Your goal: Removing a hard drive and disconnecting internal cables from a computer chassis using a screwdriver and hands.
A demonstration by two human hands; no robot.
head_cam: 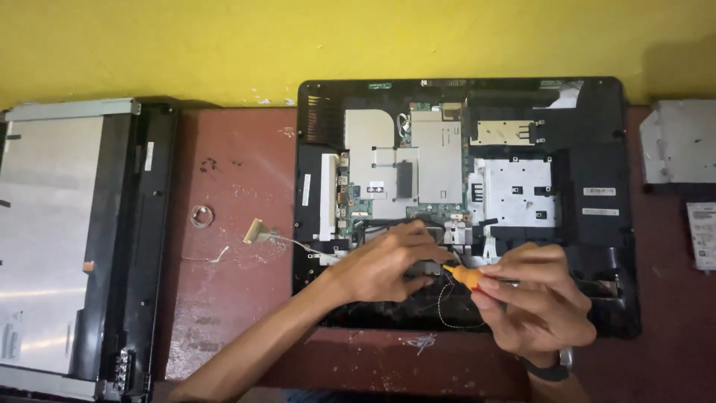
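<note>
Fingers of left hand point(388, 261) hide the screw; right hand point(533, 295) grips screwdriver point(466, 276) (tip unseen).

**Worn red-brown table, crowded edge to edge**

I see a reddish-brown table point(239, 224) pushed against a yellow wall, its top scratched and flecked with pale marks. In the middle lies an opened black computer chassis point(597, 246), its boards and metal shields facing up. At the far left rests a display panel point(52, 239) in a black frame, reaching past the table's near edge. Between the two, on bare table, I make out a small coil of wire point(201, 216), a flat cable connector point(253, 231) with its thin lead trailing toward the chassis, and a short pale scrap point(218, 256). At the right edge sit a grey metal plate point(680, 142) and a white labelled part point(702, 235).
</note>
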